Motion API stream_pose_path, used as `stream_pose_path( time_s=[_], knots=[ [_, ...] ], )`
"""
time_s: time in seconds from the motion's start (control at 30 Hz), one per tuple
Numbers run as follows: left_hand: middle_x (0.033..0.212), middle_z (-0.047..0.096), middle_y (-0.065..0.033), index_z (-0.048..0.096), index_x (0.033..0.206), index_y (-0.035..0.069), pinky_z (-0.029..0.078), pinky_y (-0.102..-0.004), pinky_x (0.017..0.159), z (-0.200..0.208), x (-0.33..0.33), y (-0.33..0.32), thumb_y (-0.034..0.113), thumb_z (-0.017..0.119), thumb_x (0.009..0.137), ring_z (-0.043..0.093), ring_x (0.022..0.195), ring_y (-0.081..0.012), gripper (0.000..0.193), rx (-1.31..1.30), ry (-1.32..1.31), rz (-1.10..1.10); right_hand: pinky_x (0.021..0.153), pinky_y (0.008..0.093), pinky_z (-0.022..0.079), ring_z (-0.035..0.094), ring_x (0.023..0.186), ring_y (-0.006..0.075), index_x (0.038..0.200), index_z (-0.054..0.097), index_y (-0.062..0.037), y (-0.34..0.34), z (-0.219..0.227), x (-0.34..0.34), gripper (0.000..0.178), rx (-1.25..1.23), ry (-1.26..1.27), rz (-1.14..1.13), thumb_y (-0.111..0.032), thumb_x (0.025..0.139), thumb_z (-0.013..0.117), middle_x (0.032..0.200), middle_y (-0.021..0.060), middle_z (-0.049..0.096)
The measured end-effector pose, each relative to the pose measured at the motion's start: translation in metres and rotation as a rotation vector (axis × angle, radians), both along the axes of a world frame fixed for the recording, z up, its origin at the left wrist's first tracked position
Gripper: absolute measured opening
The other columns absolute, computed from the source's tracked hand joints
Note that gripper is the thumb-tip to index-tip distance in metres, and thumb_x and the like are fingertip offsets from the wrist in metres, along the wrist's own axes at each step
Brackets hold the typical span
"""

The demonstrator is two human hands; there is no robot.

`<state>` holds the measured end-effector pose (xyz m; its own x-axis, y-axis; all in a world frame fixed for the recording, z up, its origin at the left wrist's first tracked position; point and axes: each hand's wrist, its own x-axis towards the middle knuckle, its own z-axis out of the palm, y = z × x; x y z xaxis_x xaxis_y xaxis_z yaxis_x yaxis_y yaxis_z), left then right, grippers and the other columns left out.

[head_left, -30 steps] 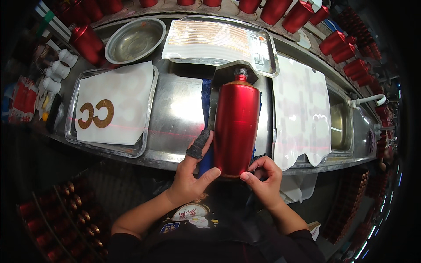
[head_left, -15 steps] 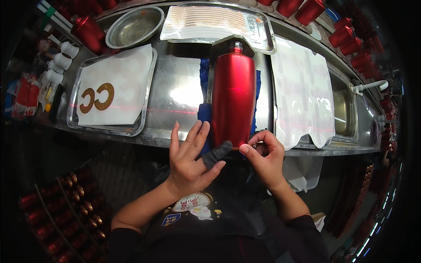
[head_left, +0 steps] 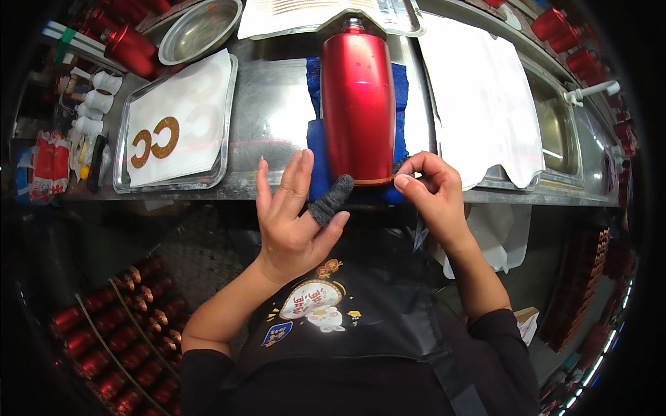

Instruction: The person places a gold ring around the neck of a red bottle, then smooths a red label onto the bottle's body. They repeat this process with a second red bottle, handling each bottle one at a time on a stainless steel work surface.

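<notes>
A glossy red bottle (head_left: 357, 111) lies on a blue cloth (head_left: 316, 142), its threaded neck pointing away from me and its base near me. Along the base edge runs a thin copper-coloured strip (head_left: 374, 182). At the base's left side my left hand (head_left: 291, 218) is open with fingers spread; its index finger wears a dark grey finger cover (head_left: 331, 200) and the tip rests at the bottle's edge. To the right of the base, my right hand (head_left: 433, 194) pinches thumb and index finger together where the strip's end appears to be. The pinched end itself is mostly hidden.
On the left, a metal tray (head_left: 232, 104) holds white sheets with two gold C-shaped pieces (head_left: 165, 137). Behind it sits a steel bowl (head_left: 201, 31). White sheets (head_left: 479, 97) lie right of the bottle, beside a sink with a white tap (head_left: 593, 91). Racks of red bottles (head_left: 114, 333) stand lower left.
The view has tilted, so the bench sits higher in the picture. My right hand has moved a little away from the bottle, to the right; the strip along the base now shows more.
</notes>
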<state>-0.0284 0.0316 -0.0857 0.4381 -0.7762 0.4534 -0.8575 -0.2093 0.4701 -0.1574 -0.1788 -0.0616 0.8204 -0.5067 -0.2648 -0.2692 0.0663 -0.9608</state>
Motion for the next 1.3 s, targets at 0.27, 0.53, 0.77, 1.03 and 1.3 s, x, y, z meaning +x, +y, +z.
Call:
stream_pose_path(
  time_s=[0.27, 0.53, 0.77, 1.03, 1.3],
  knots=[
    [0.149, 0.05, -0.0292, 0.079, 0.111, 0.012, 0.023, -0.0703, 0.113, 0.015, 0.006, -0.007, 0.02, 0.082, 0.075, 0.053, 0.134, -0.0456, 0.037, 0.079, -0.123, -0.06, 0.059, 0.0165, 0.033, 0.044, 0.067, -0.0019, 0.09, 0.063, -0.0039, -0.006, -0.009, -0.003, 0.009, 0.038, -0.079, -0.001, -0.01, 0.092, 0.07, 0.081, -0.0072, 0.058],
    [0.148, 0.052, -0.0252, 0.079, 0.113, 0.02, 0.027, -0.0702, 0.111, 0.025, 0.011, -0.013, 0.019, 0.083, 0.073, 0.056, 0.13, -0.0439, 0.04, 0.086, -0.217, -0.07, 0.06, 0.0163, 0.034, 0.045, 0.069, -0.0015, 0.09, 0.063, -0.0034, -0.01, -0.011, -0.003, 0.009, 0.022, -0.052, 0.021, -0.008, 0.093, 0.07, 0.082, -0.0063, 0.058],
    [0.148, 0.055, -0.0203, 0.08, 0.107, 0.02, 0.027, -0.0708, 0.112, 0.038, 0.014, -0.028, 0.019, 0.081, 0.069, 0.057, 0.128, -0.0448, 0.039, 0.058, -0.291, -0.127, 0.057, 0.0158, 0.034, 0.045, 0.068, -0.0023, 0.089, 0.063, -0.0025, -0.009, -0.011, -0.002, 0.008, -0.032, -0.023, 0.036, -0.005, 0.092, 0.07, 0.083, -0.0054, 0.059],
    [0.14, 0.063, -0.0158, 0.077, 0.093, 0.011, 0.031, -0.0732, 0.108, 0.04, 0.017, -0.06, 0.018, 0.08, 0.071, 0.055, 0.131, -0.0467, 0.023, 0.098, -0.427, -0.201, 0.054, 0.0157, 0.032, 0.043, 0.063, -0.0037, 0.089, 0.064, -0.0022, -0.008, -0.002, -0.001, 0.009, -0.099, 0.037, 0.086, -0.007, 0.091, 0.071, 0.079, -0.0074, 0.058],
    [0.145, 0.058, -0.0189, 0.07, 0.125, 0.002, 0.031, -0.0656, 0.113, 0.002, 0.022, -0.034, 0.015, 0.087, 0.073, 0.054, 0.135, -0.0408, 0.057, -0.176, 0.079, -0.078, 0.054, 0.0165, 0.029, 0.041, 0.062, -0.0036, 0.089, 0.066, -0.0041, -0.013, 0.012, 0.0, 0.009, -0.044, 0.058, 0.151, -0.009, 0.091, 0.073, 0.078, -0.0098, 0.055]
  ],
)
